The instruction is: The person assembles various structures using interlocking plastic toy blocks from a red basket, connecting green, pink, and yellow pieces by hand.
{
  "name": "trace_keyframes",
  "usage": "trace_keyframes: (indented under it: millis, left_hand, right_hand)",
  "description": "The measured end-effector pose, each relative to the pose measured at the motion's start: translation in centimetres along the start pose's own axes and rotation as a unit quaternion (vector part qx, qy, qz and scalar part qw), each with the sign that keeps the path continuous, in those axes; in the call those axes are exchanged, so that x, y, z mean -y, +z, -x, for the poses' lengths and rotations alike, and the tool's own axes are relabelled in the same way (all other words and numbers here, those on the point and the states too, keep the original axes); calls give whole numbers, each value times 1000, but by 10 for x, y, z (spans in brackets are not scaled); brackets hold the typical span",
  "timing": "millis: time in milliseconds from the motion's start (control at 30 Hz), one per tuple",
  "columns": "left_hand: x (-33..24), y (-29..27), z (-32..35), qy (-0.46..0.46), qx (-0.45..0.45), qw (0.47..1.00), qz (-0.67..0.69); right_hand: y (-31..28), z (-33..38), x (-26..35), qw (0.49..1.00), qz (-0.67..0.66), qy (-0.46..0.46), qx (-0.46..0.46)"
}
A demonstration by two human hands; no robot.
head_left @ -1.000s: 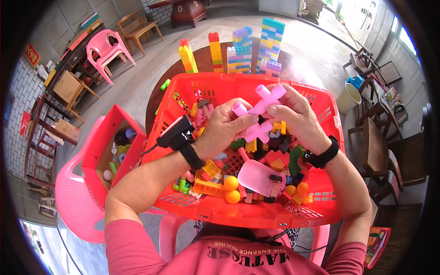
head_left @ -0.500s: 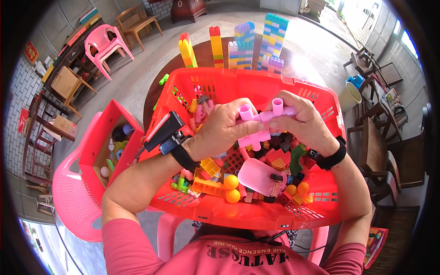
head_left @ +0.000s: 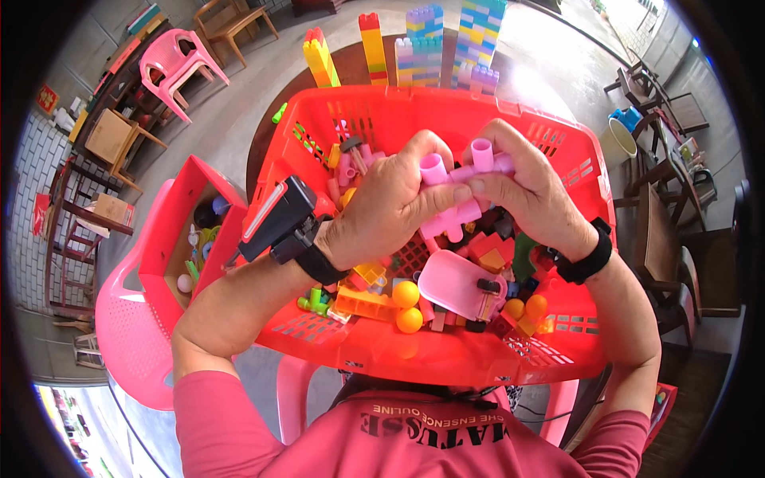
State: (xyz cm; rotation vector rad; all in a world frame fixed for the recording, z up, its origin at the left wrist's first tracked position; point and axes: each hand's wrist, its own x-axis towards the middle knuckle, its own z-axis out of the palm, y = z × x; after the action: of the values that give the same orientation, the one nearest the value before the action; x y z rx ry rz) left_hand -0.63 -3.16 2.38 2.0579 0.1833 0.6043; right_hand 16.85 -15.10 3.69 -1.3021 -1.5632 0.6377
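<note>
Over a red plastic basket (head_left: 430,360), my left hand (head_left: 388,203) is closed on pink pipe connectors (head_left: 433,170), toy pieces with short round openings. My right hand (head_left: 532,190) grips a lighter pink-purple pipe connector (head_left: 482,151). Both thumb tips almost touch where the pieces meet; my fingers hide whether they are joined. Below my hands in the basket lie a pink tray-like toy (head_left: 453,283), orange balls (head_left: 406,295), an orange block (head_left: 362,303) and many mixed toy pieces.
Behind the basket, towers of stacked blocks (head_left: 478,40) stand on a round brown table (head_left: 271,127). At left, a red box (head_left: 163,267) of small toys sits on a pink plastic chair (head_left: 131,350). Wooden chairs (head_left: 665,247) are at right.
The basket and the table behind it appear higher in the picture. My thumbs have moved slightly closer together, and both hands still grip the pink pieces.
</note>
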Motion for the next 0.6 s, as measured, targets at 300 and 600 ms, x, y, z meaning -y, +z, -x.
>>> trace_keyframes:
  millis: [300, 600]
  left_hand:
    - [5, -5, -4, 5, 17, 1000, 2]
    - [14, 0, -2, 14, 2, 1000, -2]
  right_hand:
    - [5, 3, 6, 996, -65, 54, 2]
    - [9, 2, 0, 996, -55, 63, 0]
